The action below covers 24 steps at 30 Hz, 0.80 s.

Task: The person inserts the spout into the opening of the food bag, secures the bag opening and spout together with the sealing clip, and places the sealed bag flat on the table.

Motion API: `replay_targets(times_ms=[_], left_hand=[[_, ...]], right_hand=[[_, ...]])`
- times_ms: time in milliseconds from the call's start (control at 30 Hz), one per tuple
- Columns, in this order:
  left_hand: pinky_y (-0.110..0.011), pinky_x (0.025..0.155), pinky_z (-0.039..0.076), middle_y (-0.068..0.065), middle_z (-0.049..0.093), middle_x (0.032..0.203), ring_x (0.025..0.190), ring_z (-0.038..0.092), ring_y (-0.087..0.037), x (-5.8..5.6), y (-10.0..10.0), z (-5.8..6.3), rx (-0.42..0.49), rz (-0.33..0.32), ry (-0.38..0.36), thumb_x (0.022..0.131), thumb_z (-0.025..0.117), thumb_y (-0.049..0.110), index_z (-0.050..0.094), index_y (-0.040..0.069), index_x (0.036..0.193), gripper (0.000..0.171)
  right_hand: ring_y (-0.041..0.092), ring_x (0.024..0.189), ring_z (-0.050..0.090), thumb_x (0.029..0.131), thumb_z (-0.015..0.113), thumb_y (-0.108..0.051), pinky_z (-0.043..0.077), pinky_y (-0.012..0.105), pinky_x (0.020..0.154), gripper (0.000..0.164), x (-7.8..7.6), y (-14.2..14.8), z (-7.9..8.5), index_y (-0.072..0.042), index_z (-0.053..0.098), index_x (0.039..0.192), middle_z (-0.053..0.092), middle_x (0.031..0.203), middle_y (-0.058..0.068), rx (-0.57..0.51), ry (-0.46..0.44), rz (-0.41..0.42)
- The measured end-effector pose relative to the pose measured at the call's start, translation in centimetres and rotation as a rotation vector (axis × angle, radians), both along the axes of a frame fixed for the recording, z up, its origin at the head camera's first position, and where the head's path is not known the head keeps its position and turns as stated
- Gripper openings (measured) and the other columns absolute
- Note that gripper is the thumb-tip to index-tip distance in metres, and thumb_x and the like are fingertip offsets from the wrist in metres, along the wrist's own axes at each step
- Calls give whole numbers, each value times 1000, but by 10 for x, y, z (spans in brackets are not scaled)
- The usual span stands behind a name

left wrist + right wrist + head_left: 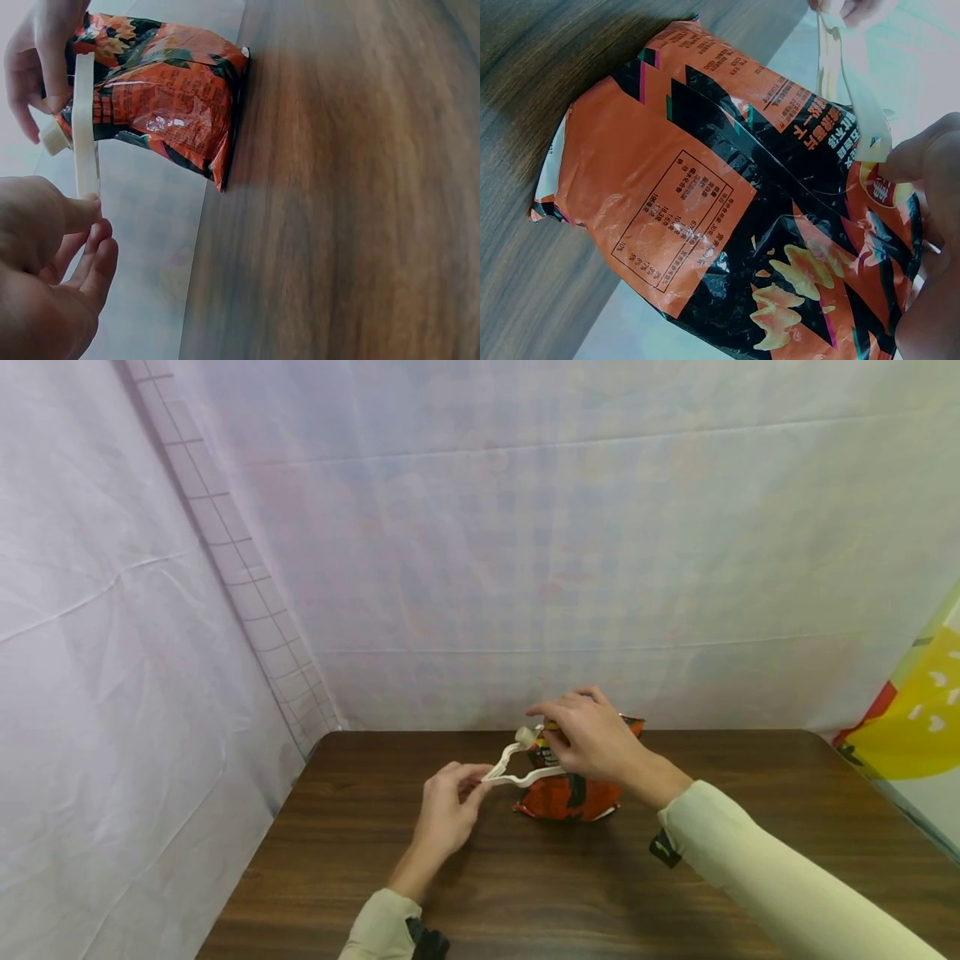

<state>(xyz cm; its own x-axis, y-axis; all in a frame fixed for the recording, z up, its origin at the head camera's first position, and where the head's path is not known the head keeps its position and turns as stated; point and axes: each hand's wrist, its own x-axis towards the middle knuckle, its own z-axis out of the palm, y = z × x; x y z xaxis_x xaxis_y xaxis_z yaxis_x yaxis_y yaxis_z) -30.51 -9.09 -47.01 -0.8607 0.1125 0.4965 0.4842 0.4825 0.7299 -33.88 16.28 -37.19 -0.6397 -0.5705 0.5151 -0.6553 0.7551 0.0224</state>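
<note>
An orange and black snack bag (pixel 573 800) stands on the table, with pictures of chips on its front in the right wrist view (pixel 705 202). Around its upper part spreads a white plastic bag clip (pixel 513 781), its two arms apart and a round spout cap (pixel 526 737) on one arm. My left hand (pixel 444 810) pinches the joined end of the clip between thumb and fingertips. From above, my right hand (pixel 596 742) grips the bag's top, the thumb beside one clip arm (pixel 866 120). Its other fingers are partly hidden behind the bag.
The brown wooden table (pixel 360 860) ends at a white curtain (pixel 525 568) close behind the bag. Another pale curtain (pixel 135 652) hangs along the left side. At the far right is a yellow patterned cloth (pixel 911 727).
</note>
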Motion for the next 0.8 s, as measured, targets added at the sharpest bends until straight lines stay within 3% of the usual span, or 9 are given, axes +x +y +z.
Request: replay_targets(times_ms=[400, 800], left_hand=[[-27, 87, 66, -5, 74, 99, 92, 77, -17, -3, 6, 0, 24, 19, 8, 96, 80, 3, 82, 7, 115, 20], [-26, 87, 66, -7, 75, 100, 93, 77, -19, -7, 13, 2, 58, 20, 4, 97, 79, 4, 82, 6, 116, 19]], right_hand=[[16, 85, 68, 101, 68, -14, 45, 62, 116, 34, -1, 0, -1, -19, 73, 134, 74, 89, -7, -6, 12, 9], [17, 88, 70, 100, 69, -15, 44, 62, 116, 35, -2, 0, -2, -19, 73, 134, 79, 99, -3, -8, 12, -1]])
